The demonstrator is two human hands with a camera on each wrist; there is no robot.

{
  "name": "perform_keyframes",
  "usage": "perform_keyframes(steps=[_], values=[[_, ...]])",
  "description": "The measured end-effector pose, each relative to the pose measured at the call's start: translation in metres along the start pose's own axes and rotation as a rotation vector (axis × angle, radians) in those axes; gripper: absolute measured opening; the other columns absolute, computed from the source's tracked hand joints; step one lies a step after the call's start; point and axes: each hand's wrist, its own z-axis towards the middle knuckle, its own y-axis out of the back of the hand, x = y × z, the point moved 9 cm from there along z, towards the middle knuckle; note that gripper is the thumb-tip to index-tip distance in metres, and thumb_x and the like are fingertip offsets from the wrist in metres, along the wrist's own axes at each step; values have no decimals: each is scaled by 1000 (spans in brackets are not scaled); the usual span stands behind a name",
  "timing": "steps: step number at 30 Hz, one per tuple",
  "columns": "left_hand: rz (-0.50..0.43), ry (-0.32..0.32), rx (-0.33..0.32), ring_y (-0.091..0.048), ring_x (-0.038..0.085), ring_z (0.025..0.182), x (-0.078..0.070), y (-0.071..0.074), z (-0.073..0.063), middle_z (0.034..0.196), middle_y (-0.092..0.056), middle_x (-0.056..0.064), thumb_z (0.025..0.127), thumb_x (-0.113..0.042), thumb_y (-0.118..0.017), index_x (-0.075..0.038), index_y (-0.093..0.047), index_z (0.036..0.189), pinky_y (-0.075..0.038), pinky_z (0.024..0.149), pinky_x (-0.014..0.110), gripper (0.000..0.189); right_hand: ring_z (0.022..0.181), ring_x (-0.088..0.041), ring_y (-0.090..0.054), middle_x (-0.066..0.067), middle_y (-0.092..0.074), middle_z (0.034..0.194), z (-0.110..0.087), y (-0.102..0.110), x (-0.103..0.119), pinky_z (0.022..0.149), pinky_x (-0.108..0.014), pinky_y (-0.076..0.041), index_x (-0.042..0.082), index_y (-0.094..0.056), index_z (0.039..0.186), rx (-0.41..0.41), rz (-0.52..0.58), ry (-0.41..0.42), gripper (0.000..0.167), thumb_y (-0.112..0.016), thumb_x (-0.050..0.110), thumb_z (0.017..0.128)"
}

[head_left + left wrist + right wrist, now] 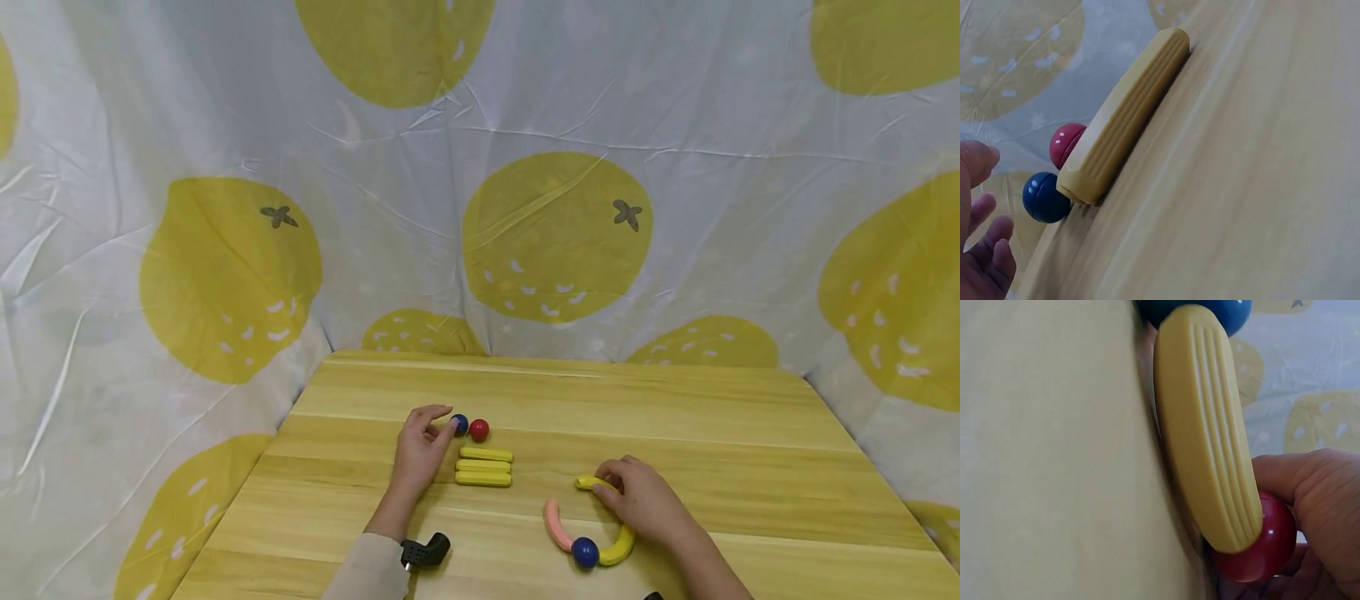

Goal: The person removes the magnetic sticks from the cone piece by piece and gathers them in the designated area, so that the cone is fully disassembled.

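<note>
My left hand point(422, 450) is beside a blue ball point(460, 425), its fingers loosely bent and spread. A gap shows between that hand point(982, 212) and the blue ball point(1046, 197) in the left wrist view. A red ball point(479, 430) sits right of the blue one. My right hand point(643, 500) grips another red ball point(1259, 547), hidden from the head view, at the end of a curved yellow stick point(617, 546). That stick joins a second blue ball point(585, 552), with a curved pink stick point(557, 527) on its other side. Another yellow stick point(587, 482) pokes out past my right fingers.
Several straight yellow sticks point(483, 467) lie stacked in rows near the table's middle. The wooden table point(712, 433) reaches back to a lemon-printed cloth point(390, 225). A black wrist mount point(426, 551) is on the left wrist.
</note>
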Motion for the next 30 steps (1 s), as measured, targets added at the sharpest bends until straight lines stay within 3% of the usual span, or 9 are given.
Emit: perform_keyframes(steps=[3, 6, 11, 16, 21, 24, 30], values=[[-1, -65, 1, -53, 10, 76, -17, -2, -1, 117, -66, 5, 93, -20, -76, -12, -77, 113, -49, 64, 21, 22, 74, -10, -53, 5, -61, 81, 0, 2, -3, 68, -28, -46, 20, -73, 91, 1, 13, -26, 7, -79, 22, 89], [9, -137, 47, -51, 8, 73, -40, -9, -4, 109, -66, 3, 94, -19, -75, -15, -78, 109, -47, 60, 21, 15, 67, -11, -52, 5, -60, 74, 0, 5, -6, 62, -26, -42, 18, -70, 85, -6, 31, -48, 11, -80, 21, 87], [41, -269, 191, -48, 4, 70, -82, -27, -19, 92, -64, -5, 97, -20, -72, -17, -77, 106, -46, 61, 21, 11, 66, -13, -48, 3, -56, 74, 0, 11, -11, 59, -26, -38, 13, -68, 90, -39, 21, -80, 14, -80, 18, 85], [47, -382, 361, -48, 0, 71, -109, -54, -42, 89, -67, -9, 99, -22, -69, -16, -77, 106, -46, 63, 18, 13, 66, -14, -49, 2, -57, 75, 0, 13, -13, 59, -27, -38, 10, -71, 98, -43, 7, -100, 16, -77, 17, 85], [11, -413, 575, -51, -3, 73, -120, -88, -67, 92, -70, -4, 101, -25, -66, -12, -77, 108, -49, 65, 16, 18, 65, -14, -49, 2, -57, 74, -2, 15, -14, 59, -28, -39, 11, -69, 91, -52, 17, -116, 13, -78, 19, 85], [40, -431, 682, -51, -6, 76, -122, -107, -82, 97, -71, -3, 101, -27, -66, -12, -76, 109, -49, 67, 13, 20, 64, -14, -51, 2, -60, 74, -3, 15, -15, 58, -28, -40, 12, -67, 89, -48, 51, -144, 15, -78, 20, 85], [185, -526, 762, -50, -10, 75, -123, -131, -107, 98, -69, -6, 101, -32, -66, -18, -76, 110, -44, 68, 7, 18, 61, -14, -56, 1, -66, 74, -4, 14, -15, 55, -29, -43, 10, -68, 93, -28, 132, -179, 19, -79, 21, 84]])
